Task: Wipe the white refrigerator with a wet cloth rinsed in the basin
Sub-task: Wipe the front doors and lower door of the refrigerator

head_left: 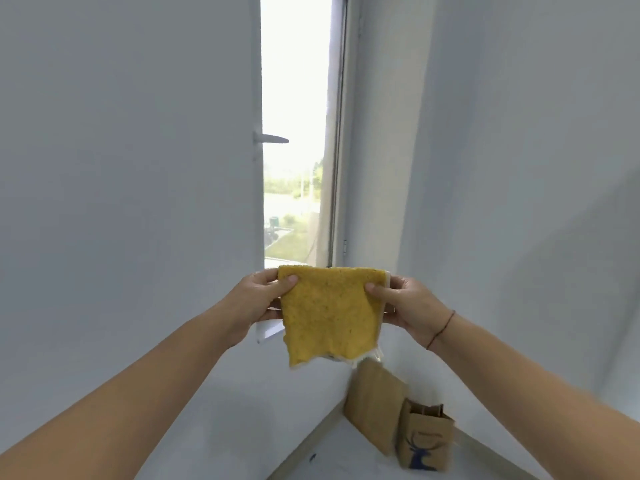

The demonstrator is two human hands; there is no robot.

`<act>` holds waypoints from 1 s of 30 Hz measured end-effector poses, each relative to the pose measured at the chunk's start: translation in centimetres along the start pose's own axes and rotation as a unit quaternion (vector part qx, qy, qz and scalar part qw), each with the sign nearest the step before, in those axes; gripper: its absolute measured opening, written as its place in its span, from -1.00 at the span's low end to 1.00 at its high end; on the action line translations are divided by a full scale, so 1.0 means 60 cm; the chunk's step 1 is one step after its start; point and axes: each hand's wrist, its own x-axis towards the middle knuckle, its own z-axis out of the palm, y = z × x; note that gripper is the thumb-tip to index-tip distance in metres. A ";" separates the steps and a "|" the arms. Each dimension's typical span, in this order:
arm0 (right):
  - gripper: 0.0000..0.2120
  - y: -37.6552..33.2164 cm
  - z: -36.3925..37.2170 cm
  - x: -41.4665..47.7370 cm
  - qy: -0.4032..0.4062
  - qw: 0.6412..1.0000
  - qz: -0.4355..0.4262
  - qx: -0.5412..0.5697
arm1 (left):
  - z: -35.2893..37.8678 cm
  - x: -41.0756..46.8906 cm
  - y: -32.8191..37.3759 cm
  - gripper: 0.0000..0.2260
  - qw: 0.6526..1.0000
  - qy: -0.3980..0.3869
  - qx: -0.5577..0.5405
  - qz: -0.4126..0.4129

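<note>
Cloth (329, 315) pinched both hands, refrigerator indistinguishable.

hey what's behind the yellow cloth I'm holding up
Behind the yellow cloth, held by the left hand and right hand, is the window bottom and white sill. The sill's middle is covered.

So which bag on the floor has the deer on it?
Look below the tall narrow window, down in the floor corner on the right. Two brown paper bags lean there; the small upright brown paper bag nearest you is the one, the only one printed with a dark blue deer.
</note>
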 end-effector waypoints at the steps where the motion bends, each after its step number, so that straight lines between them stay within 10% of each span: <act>1: -0.85 -0.004 -0.032 -0.011 0.028 1.000 -0.005 -0.008 | 0.032 0.011 0.008 -0.77 1.000 -0.011 -0.002 0.005; 12: -0.86 -0.074 -0.473 -0.253 0.383 0.908 -0.073 -0.155 | 0.544 0.100 0.131 -0.83 0.978 -0.193 0.005 0.085; 30: -0.88 -0.250 -0.900 -0.355 0.611 0.763 -0.182 -0.109 | 1.055 0.176 0.360 -0.80 0.940 -0.283 -0.057 0.180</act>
